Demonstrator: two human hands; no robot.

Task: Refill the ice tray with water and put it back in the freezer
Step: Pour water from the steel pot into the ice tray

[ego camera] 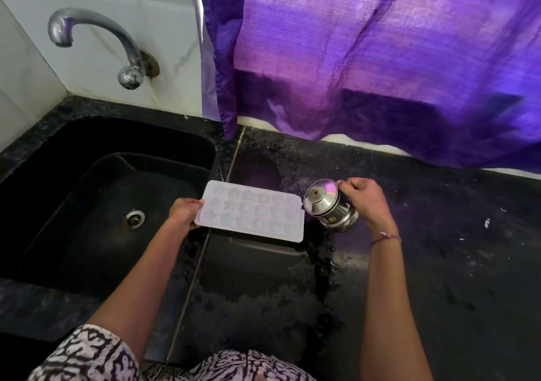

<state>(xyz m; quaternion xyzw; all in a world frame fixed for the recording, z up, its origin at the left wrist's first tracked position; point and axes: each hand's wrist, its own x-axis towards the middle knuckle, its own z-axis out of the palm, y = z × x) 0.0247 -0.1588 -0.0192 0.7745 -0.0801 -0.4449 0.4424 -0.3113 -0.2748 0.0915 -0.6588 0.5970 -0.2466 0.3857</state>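
Note:
A pale lilac ice tray with star and flower shaped cells is held level above the black counter, just right of the sink. My left hand grips its left short edge. My right hand holds a shiny steel cup, which is tipped toward the tray so that its mouth meets the tray's right edge. Whether water is flowing I cannot tell.
A black sink with a metal drain lies to the left, under a chrome tap on the tiled wall. The black counter is wet below the tray. A purple curtain hangs behind.

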